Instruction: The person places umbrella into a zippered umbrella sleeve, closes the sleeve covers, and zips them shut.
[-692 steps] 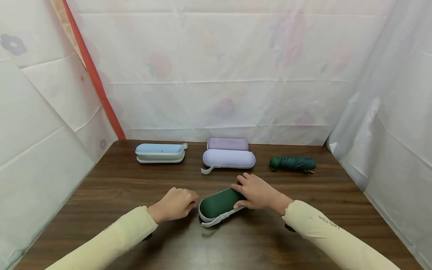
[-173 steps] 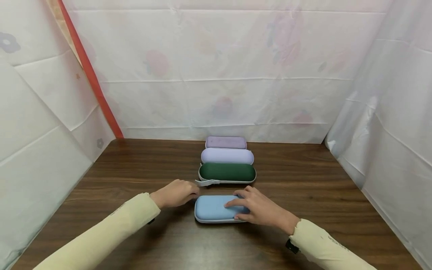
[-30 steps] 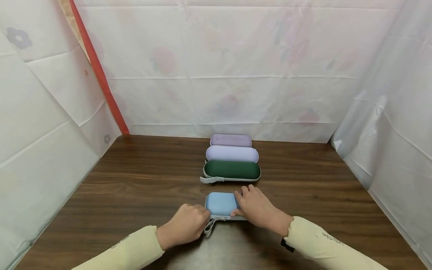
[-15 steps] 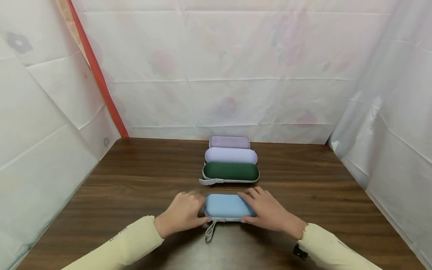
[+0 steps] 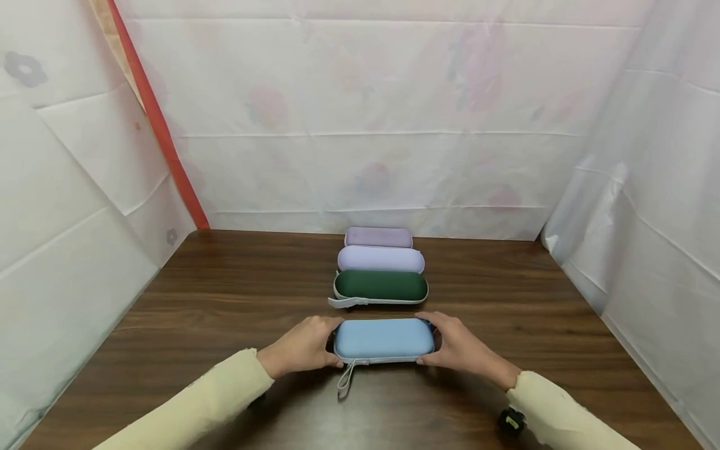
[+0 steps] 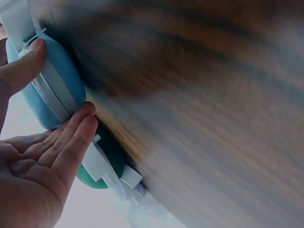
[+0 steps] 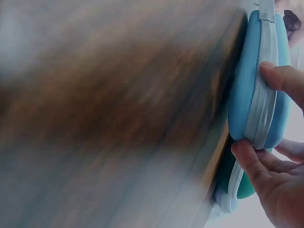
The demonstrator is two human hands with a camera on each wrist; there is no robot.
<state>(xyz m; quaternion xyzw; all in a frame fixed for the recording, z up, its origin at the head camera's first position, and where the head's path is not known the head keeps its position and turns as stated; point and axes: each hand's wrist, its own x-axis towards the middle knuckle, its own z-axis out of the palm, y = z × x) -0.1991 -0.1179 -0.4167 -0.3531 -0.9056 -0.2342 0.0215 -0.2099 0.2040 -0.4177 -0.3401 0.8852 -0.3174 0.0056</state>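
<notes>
A light blue zippered hard case (image 5: 384, 339) lies crosswise in front of me, its zip closed along the edge and a grey strap loop (image 5: 345, 380) hanging from its front left corner. My left hand (image 5: 304, 345) holds the left end, thumb at the front and fingers at the back. At the right end my right hand (image 5: 458, 344) grips it the same way. In the left wrist view, the left thumb (image 6: 35, 52) presses near the zip pull. The right wrist view shows the right thumb (image 7: 282, 78) on the zip band.
Behind the blue case a green case (image 5: 382, 285), a lavender case (image 5: 381, 259) and a mauve case (image 5: 379, 237) lie in a row toward the back edge of the dark wooden table (image 5: 236, 281). White patterned sheets (image 5: 360, 112) enclose the back and sides.
Earlier, a folded umbrella lay at right and the gaping blue case at back left; the green case has joined the row. In the last second, my left hand moved from the zip to the case's end.
</notes>
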